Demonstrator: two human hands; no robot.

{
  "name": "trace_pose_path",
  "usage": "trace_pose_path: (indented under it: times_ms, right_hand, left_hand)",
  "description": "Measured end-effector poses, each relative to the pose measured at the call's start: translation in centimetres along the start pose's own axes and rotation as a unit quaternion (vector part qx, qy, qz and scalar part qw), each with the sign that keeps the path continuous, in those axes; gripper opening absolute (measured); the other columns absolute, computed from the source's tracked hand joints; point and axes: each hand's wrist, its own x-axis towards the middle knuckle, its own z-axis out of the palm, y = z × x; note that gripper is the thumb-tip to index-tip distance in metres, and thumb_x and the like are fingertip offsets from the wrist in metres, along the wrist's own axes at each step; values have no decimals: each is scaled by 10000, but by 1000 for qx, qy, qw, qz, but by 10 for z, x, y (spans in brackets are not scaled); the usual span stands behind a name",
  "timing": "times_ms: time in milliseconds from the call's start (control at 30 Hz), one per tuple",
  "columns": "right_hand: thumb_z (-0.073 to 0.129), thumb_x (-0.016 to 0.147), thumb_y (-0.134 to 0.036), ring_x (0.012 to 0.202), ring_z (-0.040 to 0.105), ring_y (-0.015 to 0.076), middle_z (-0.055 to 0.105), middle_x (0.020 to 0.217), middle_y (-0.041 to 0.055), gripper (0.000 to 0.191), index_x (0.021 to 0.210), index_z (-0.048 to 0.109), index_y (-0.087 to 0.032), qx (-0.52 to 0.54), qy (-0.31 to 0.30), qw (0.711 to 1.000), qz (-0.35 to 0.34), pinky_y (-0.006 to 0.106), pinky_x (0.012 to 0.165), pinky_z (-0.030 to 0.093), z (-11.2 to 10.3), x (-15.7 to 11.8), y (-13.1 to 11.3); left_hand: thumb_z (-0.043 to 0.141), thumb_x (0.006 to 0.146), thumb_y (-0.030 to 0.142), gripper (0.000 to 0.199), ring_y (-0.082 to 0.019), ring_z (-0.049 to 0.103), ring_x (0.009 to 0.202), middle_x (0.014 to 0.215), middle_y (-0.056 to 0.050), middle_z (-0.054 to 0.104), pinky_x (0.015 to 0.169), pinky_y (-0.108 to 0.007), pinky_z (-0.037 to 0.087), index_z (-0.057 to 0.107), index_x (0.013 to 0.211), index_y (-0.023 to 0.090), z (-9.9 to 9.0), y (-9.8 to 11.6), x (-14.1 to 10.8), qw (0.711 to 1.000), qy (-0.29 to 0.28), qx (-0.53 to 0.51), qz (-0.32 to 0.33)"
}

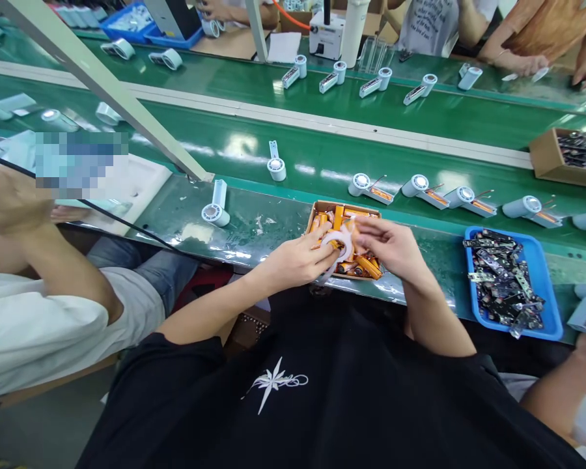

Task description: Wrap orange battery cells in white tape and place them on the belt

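Observation:
My left hand (pixel 297 260) grips a white roll of tape (pixel 342 242), its fingers around and through the ring. Close beside it, my right hand (pixel 390 244) pinches a thin pale strip that looks like the loose end of the tape; the fingertips partly cover it. Both hands are above a small cardboard box (pixel 314 212) full of orange cylindrical batteries (pixel 368 266). Beyond the box, on the green belt, lies a light-blue fan-like unit (pixel 381 193) with an orange battery and wires in its open handle.
Several similar units (pixel 471 198) line the belt to the right. One unit (pixel 215 212) lies left of the box. A blue tray (pixel 551 286) of circuit boards stands right. A slanted metal post (pixel 141 124) rises at left. Co-workers sit on both sides and opposite.

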Motion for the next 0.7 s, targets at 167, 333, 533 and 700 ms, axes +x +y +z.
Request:
trace_pose_path:
  times_ms: [167,333,533,700]
  right_hand:
    - [748,910,-574,1300,674,279,670,1430,126,657,1450,555,-254,170,247,953,-33,482,1115,581,61,-3,15]
    - [783,894,-497,1154,732,243,733,1232,72,398,1218,678,-291,207,258,941,-68,419,1008,645,-4,8,11]
    - [878,797,-216,1002,753,138,710,1154,-32,474,1166,737,-479,225,367,876,-217,209,773,616,-101,-8,16]
    - [929,693,-216,963,765,234,694,1125,-30,571,1100,635,-487,206,372,900,-99,405,774,667,-72,-45,39]
  left_hand:
    - [551,1063,241,265,-360,559,1450,1111,-132,769,1104,-488,598,712,1260,166,25,29,17,983,112,11,-147]
    - [639,1033,325,156,-231,705,1277,1048,-53,782,1091,-343,610,752,1058,222,29,86,4,975,186,-114,-33]
    - [491,1097,280,246,-193,732,1164,1046,-33,790,1199,-460,550,733,1097,233,52,-17,-88,957,158,-8,-245]
    - [426,1097,547,508,-233,680,1233,1040,-77,789,1149,-459,555,733,1091,143,75,-98,-111,936,146,17,-321]
